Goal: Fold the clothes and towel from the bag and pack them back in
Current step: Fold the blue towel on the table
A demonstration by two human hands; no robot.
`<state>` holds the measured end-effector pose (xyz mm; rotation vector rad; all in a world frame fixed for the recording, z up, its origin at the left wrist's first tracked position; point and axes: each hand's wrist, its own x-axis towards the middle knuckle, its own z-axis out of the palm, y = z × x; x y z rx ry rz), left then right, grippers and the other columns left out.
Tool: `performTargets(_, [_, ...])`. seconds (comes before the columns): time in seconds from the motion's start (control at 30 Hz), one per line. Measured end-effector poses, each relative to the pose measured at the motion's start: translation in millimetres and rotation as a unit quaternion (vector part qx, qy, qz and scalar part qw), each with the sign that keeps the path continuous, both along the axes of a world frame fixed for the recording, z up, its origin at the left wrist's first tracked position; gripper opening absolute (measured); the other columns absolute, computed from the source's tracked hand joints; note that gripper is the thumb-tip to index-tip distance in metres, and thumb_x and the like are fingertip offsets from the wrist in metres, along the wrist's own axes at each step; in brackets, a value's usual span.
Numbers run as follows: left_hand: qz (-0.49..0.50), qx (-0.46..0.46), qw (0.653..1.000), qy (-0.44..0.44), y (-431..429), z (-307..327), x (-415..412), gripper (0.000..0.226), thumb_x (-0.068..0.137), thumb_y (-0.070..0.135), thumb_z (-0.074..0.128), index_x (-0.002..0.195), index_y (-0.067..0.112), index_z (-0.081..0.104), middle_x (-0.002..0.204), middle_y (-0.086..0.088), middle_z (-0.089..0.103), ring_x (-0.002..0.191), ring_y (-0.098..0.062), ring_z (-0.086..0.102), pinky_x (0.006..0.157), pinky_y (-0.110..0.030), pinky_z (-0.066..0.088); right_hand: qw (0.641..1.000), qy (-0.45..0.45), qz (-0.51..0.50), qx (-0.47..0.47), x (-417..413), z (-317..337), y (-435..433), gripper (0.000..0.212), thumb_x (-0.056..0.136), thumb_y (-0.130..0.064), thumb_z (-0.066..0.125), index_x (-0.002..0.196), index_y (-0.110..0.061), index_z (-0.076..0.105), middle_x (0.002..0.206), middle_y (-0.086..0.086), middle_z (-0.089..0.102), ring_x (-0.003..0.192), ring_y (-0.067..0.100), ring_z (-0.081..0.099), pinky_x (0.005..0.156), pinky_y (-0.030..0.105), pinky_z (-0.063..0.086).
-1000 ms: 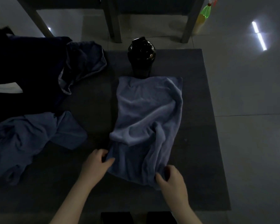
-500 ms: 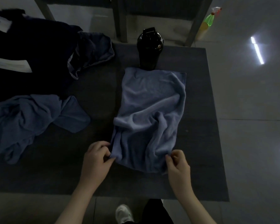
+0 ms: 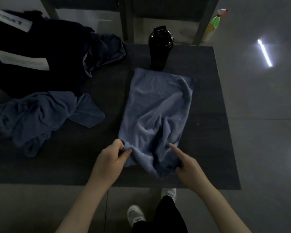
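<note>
Towel point(image 3: 156, 115), blue and wrinkled, spread out in the middle of the dark desk point(image 3: 208, 132). Left hand point(image 3: 109, 158) pinching its corner at 7 o'clock. Right hand point(image 3: 186, 167) gripping the corner at 5 o'clock, one finger sticking out straight. Black bottle point(image 3: 160, 47) right at the towel's far edge, 12 o'clock. Crumpled blue shirt point(image 3: 40, 118) at 9 o'clock, dark bag point(image 3: 32, 47) at 10 o'clock.

Dim, murky view; lamp glare on floor point(image 3: 252, 148) (right).

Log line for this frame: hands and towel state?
left hand: pinches towel near-left corner | right hand: grips near-right corner, forefinger out | towel: wrinkled, spread on table
</note>
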<state>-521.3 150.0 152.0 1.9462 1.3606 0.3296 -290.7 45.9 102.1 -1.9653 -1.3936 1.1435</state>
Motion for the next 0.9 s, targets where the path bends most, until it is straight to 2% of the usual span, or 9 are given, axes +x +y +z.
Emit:
performTargets(0.07, [0.044,-0.094,0.994,-0.035,7,12,-2,0.019,0.092,0.016,0.056,0.076,0.022,0.048,0.070,0.004,0.055,0.067,0.001,0.059,0.057,-0.014,0.045,0.996,0.059,-0.065,-0.017,10,16,5,0.064,0.076,0.019,0.048,0.113,-0.031,0.062,0.096,-0.012,0.065,0.082,-0.007,0.062,0.071,0.005,0.044])
performTargets(0.17, [0.187,-0.283,0.937,-0.089,29,16,-8,0.014,0.096,0.022,0.052,0.085,0.015,0.058,0.080,-0.007,0.060,0.078,-0.016,0.060,0.065,-0.027,0.046,0.954,0.218,-0.201,-0.039,30,41,20,0.050,0.080,0.024,0.040,0.086,-0.017,0.068,0.069,-0.006,0.071,0.064,0.001,0.065,0.060,0.012,0.050])
performTargets(0.27, [0.327,-0.398,0.845,-0.142,52,4,-9,0.024,0.096,0.031,0.051,0.104,0.013,0.064,0.096,-0.015,0.066,0.091,-0.031,0.063,0.076,-0.039,0.050,0.897,0.296,-0.328,-0.021,44,50,46,0.034,0.086,0.013,0.044,0.096,-0.012,0.064,0.069,0.001,0.070,0.054,0.006,0.063,0.048,0.016,0.050])
performTargets(0.37, [0.375,-0.405,0.809,-0.206,62,-9,1,0.022,0.094,0.024,0.053,0.107,0.010,0.064,0.098,-0.014,0.065,0.088,-0.026,0.062,0.076,-0.038,0.050,0.848,0.351,-0.398,-0.006,42,37,68,0.033,0.090,0.002,0.052,0.117,-0.015,0.056,0.101,0.008,0.064,0.074,0.010,0.066,0.059,0.021,0.052])
performTargets(0.47, [0.326,-0.417,0.828,-0.184,52,-20,5,0.047,0.094,0.022,0.055,0.139,0.015,0.042,0.129,-0.011,0.055,0.112,-0.025,0.055,0.090,-0.038,0.046,0.910,0.242,-0.331,-0.063,32,14,68,0.058,0.088,-0.004,0.061,0.139,-0.020,0.040,0.121,-0.002,0.054,0.106,0.015,0.056,0.078,0.025,0.048])
performTargets(0.53, [0.267,-0.381,0.879,-0.101,36,-26,3,0.058,0.092,0.023,0.059,0.144,0.014,0.034,0.136,-0.007,0.049,0.113,-0.020,0.052,0.088,-0.032,0.044,0.941,0.137,-0.297,-0.090,19,7,55,0.060,0.085,-0.010,0.066,0.139,-0.018,0.040,0.119,-0.002,0.053,0.104,0.013,0.055,0.078,0.024,0.045])
performTargets(0.63, [0.201,-0.317,0.926,0.044,9,-38,-2,0.034,0.091,0.029,0.060,0.119,0.015,0.049,0.106,0.001,0.057,0.087,-0.010,0.054,0.075,-0.031,0.048,0.954,0.011,-0.271,-0.126,-4,-1,28,0.045,0.081,-0.028,0.070,0.119,-0.013,0.050,0.108,0.002,0.054,0.087,0.011,0.054,0.066,0.024,0.046])
performTargets(0.77, [0.173,-0.268,0.931,0.177,-16,-50,-5,0.017,0.093,0.034,0.053,0.085,0.019,0.050,0.086,-0.002,0.057,0.077,-0.016,0.057,0.074,-0.035,0.051,0.953,-0.127,-0.208,-0.179,-37,-15,-1,0.042,0.079,-0.046,0.065,0.098,-0.012,0.048,0.099,0.005,0.052,0.093,0.025,0.053,0.075,0.040,0.050])
performTargets(0.9, [0.191,-0.287,0.927,0.149,-23,-55,-7,0.019,0.097,0.030,0.049,0.085,0.016,0.053,0.082,-0.004,0.059,0.074,-0.017,0.059,0.065,-0.029,0.048,0.948,-0.168,-0.190,-0.191,-60,-14,1,0.060,0.080,-0.065,0.054,0.107,-0.013,0.048,0.104,0.004,0.053,0.099,0.027,0.055,0.070,0.034,0.043])
